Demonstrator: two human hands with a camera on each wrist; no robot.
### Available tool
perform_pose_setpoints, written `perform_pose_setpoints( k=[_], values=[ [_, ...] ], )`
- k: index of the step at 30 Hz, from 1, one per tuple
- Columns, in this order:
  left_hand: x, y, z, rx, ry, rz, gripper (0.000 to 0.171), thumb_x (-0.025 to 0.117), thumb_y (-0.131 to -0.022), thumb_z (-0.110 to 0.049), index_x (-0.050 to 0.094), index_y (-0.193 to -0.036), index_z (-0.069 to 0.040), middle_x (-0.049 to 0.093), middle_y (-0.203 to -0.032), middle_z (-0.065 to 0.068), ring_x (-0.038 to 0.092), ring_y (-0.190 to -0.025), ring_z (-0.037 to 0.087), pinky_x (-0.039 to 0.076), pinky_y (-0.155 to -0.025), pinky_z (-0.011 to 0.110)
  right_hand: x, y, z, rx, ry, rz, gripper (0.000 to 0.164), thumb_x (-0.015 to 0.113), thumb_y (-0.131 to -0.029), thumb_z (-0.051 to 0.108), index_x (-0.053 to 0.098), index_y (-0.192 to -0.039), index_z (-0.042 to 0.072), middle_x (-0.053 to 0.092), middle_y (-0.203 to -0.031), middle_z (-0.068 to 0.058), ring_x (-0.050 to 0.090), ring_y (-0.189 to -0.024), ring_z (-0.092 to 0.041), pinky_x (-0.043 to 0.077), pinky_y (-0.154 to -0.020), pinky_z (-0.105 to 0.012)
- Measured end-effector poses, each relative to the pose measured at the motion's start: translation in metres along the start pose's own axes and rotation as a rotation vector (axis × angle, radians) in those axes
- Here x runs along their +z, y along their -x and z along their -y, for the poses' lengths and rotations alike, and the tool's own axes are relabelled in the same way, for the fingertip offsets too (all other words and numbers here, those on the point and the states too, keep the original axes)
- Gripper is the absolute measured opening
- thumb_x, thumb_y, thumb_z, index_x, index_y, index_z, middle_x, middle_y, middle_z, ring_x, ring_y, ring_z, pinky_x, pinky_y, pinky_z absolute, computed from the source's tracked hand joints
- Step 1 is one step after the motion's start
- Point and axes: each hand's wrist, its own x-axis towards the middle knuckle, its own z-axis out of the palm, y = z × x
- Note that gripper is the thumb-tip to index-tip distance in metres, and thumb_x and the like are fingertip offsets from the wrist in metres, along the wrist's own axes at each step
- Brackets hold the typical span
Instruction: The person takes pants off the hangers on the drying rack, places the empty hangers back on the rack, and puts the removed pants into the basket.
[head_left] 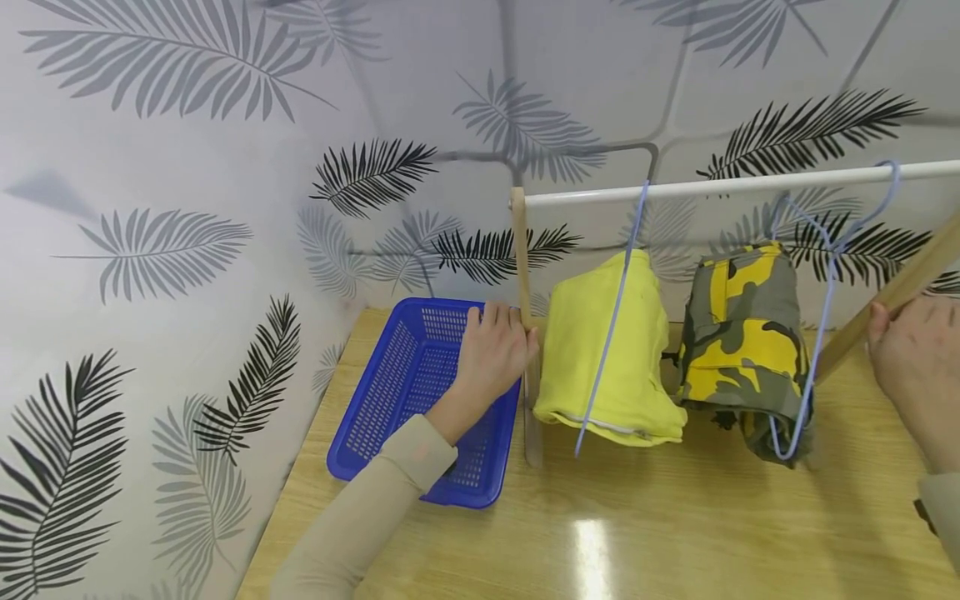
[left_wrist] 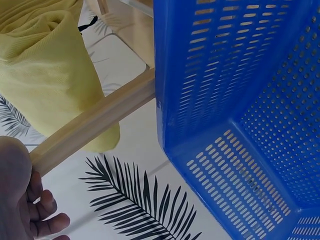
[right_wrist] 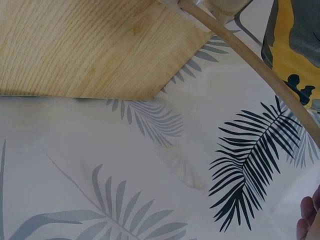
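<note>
In the head view my left hand (head_left: 492, 350) grips the left wooden post (head_left: 521, 250) of a small clothes rack, thumb and fingers on either side of it. My right hand (head_left: 921, 358) holds the slanting right post (head_left: 911, 279); in the right wrist view only its fingertips (right_wrist: 306, 215) show at the edge. Between the posts, a folded yellow garment (head_left: 600, 350) and a yellow, grey and black camouflage garment (head_left: 742, 333) hang on blue hangers (head_left: 828, 308) from the white rod (head_left: 712, 185).
A blue plastic basket (head_left: 360, 408) stands on the wooden table (head_left: 600, 517), just left of the rack, under my left forearm. Behind the table is a white wall covering (head_left: 225, 167) with grey and black leaf prints.
</note>
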Motion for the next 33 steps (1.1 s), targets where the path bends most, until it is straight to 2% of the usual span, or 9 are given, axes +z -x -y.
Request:
perform_pose_setpoints(
  k=[5, 10, 17, 23, 26, 33],
  values=[
    [0.006, -0.004, 0.001, 0.0, 0.022, -0.009, 0.036, 0.063, -0.102, -0.044, 0.066, -0.085, -0.012, 0.062, -0.081, 0.001, 0.056, -0.082, 0.02, 0.044, -0.07, 0.034, -0.003, 0.002, 0.0, -0.016, 0.065, 0.017, 0.073, 0.027, -0.112, 0.041, 0.047, -0.096, -0.027, 0.048, -0.087, -0.047, 0.047, -0.086, -0.063, 0.037, -0.08, -0.069],
    [0.009, -0.009, 0.004, 0.018, 0.02, 0.023, 0.039, 0.055, -0.107, -0.044, 0.067, -0.088, -0.013, 0.063, -0.082, 0.001, 0.057, -0.081, 0.02, 0.045, -0.07, 0.033, -0.006, 0.002, 0.002, 0.0, 0.049, 0.021, 0.074, 0.027, -0.111, 0.041, 0.047, -0.099, -0.029, 0.049, -0.089, -0.048, 0.047, -0.086, -0.064, 0.037, -0.079, -0.07],
    [0.012, -0.012, 0.006, 0.019, 0.029, 0.055, 0.039, 0.051, -0.109, -0.043, 0.066, -0.089, -0.013, 0.064, -0.083, 0.001, 0.055, -0.082, 0.019, 0.044, -0.07, 0.033, -0.01, 0.002, 0.004, 0.086, 0.057, 0.114, 0.068, 0.028, -0.112, 0.038, 0.046, -0.099, -0.026, 0.045, -0.089, -0.042, 0.045, -0.089, -0.061, 0.036, -0.083, -0.069],
    [0.015, -0.015, 0.008, 0.042, 0.011, 0.049, 0.039, 0.05, -0.109, -0.043, 0.066, -0.091, -0.013, 0.065, -0.085, 0.0, 0.056, -0.082, 0.018, 0.044, -0.07, 0.032, -0.012, 0.003, 0.005, 0.076, 0.045, 0.089, 0.067, 0.031, -0.112, 0.037, 0.047, -0.097, -0.026, 0.047, -0.088, -0.043, 0.046, -0.085, -0.062, 0.037, -0.079, -0.069],
    [0.015, -0.015, 0.01, 0.054, -0.005, 0.048, 0.039, 0.051, -0.109, -0.043, 0.067, -0.091, -0.013, 0.068, -0.088, 0.0, 0.057, -0.083, 0.018, 0.045, -0.07, 0.032, -0.012, 0.003, 0.007, 0.072, 0.086, 0.096, 0.067, 0.029, -0.113, 0.037, 0.047, -0.096, -0.025, 0.046, -0.087, -0.041, 0.047, -0.084, -0.061, 0.038, -0.079, -0.068],
    [0.017, -0.018, 0.01, 0.061, 0.008, 0.016, 0.037, 0.054, -0.107, -0.043, 0.065, -0.088, -0.014, 0.067, -0.085, 0.0, 0.055, -0.081, 0.019, 0.042, -0.066, 0.031, -0.011, 0.003, 0.006, 0.059, 0.107, 0.076, 0.069, 0.028, -0.112, 0.037, 0.048, -0.097, -0.027, 0.048, -0.086, -0.042, 0.048, -0.083, -0.06, 0.038, -0.078, -0.068]
  ],
)
